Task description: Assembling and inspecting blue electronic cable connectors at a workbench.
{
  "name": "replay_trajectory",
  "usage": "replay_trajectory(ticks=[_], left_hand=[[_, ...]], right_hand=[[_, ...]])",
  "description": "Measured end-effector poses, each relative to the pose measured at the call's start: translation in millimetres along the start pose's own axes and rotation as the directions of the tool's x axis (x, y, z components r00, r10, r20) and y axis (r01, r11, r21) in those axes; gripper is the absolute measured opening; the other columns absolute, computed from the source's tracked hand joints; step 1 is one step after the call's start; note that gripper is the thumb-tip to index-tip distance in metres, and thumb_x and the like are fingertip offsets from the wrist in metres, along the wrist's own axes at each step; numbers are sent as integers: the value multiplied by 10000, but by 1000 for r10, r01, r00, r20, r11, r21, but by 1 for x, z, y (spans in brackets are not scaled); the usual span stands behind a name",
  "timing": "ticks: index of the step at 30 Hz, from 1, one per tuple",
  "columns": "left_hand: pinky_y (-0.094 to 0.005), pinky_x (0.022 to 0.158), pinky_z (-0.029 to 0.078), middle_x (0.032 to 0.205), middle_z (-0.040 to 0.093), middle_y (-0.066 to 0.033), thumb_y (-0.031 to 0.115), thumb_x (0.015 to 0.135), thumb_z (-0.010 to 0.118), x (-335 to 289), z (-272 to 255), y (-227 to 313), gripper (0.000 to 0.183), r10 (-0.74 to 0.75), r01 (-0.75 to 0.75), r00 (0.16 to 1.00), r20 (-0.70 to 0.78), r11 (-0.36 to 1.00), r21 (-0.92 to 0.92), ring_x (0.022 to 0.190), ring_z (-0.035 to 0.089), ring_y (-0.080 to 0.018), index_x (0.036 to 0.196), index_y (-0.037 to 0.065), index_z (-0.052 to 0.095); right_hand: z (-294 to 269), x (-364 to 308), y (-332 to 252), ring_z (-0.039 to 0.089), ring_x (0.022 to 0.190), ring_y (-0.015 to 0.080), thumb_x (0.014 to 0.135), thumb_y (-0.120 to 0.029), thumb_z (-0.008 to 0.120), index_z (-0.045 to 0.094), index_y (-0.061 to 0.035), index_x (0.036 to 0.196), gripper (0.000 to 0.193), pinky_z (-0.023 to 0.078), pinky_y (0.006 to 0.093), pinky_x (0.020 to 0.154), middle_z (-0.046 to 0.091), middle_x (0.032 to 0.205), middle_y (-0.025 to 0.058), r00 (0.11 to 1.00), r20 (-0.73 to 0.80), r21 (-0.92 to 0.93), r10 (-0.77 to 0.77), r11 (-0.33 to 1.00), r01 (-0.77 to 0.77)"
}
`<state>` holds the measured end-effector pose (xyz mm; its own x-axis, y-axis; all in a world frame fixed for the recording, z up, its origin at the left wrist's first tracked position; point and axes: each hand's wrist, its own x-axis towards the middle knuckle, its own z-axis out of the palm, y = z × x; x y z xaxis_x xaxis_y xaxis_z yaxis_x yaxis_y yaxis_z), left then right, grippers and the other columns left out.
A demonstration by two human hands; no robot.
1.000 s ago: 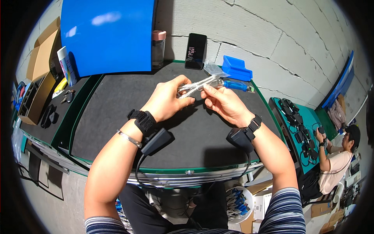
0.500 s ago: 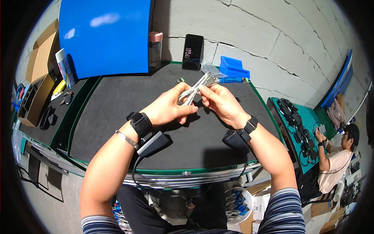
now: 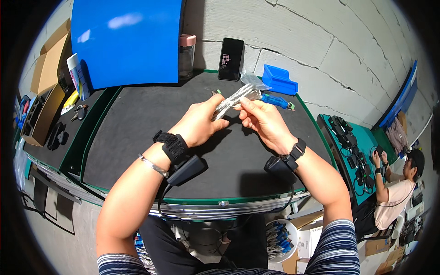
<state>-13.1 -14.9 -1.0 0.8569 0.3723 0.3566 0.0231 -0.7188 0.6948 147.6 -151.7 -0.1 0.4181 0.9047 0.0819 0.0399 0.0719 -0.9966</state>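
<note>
Silvery cable bundle (image 3: 233, 100) in left hand (image 3: 200, 121) and right hand (image 3: 267, 122)

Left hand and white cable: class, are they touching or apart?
Touching. The head view shows the left hand gripping the white cable between thumb and fingers.

The head view looks down and forward over the near edge of the tabletop (image 3: 133, 119), from fairly close above. Detail seems unclear toward the rim.
</note>
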Motion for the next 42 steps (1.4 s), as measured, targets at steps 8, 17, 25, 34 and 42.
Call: replay_trajectory(ticks=[8, 17, 25, 34, 42], left_hand=[[-436, 706, 460, 852, 599, -208, 79, 840, 710, -2, 3, -6, 359, 94, -91, 995, -16, 985, 147, 785, 591, -380, 1092, 35, 458], [-450, 738, 461, 979, 594, -213, 55, 829, 709, 0, 2, -3, 376, 69, -57, 995, -69, 984, 166, 903, 587, -409, 1113, 40, 463], [-381, 629, 458, 738, 583, -161, 82, 874, 687, -3, 4, 10, 348, 212, -206, 977, -38, 971, 118, 645, 541, -339, 1141, 40, 468], [-226, 470, 381, 653, 475, 24, 266, 978, 606, -4, -3, 26, 250, -13, 175, 959, 283, 812, -557, 520, 448, -56, 923, 51, 493], [-219, 454, 329, 626, 445, 29, 319, 993, 574, -9, -9, 28, 280, 128, 331, 872, 473, 556, -762, 494, 381, -54, 875, 87, 472]], right_hand=[[-4, 0, 2, 585, 687, 68, 957, -487, 572, 660, -45, 991, 452, 441, 187, 623, 627, 813, -2, 996, 44, 83, 77, 993, -80], [0, 2, 4, 588, 789, 80, 964, -485, 558, 624, -74, 1079, 433, 466, 212, 703, 610, 902, -1, 999, 52, 246, 11, 969, -24], [-2, 2, 3, 568, 849, 75, 1000, -366, 539, 607, -94, 1075, 291, 462, 235, 783, 613, 966, -3, 980, 23, 158, -195, 969, 189], [-5, 0, -7, 559, 1031, 121, 1017, -311, 513, 564, -80, 1193, 295, 421, 334, 959, 607, 1111, 10, 936, 149, 133, -319, 944, 301], [-8, -2, -14, 551, 1010, 90, 1012, -252, 537, 568, -72, 1221, 278, 440, 281, 900, 612, 1103, -3, 889, 254, 222, -382, 917, 331]])
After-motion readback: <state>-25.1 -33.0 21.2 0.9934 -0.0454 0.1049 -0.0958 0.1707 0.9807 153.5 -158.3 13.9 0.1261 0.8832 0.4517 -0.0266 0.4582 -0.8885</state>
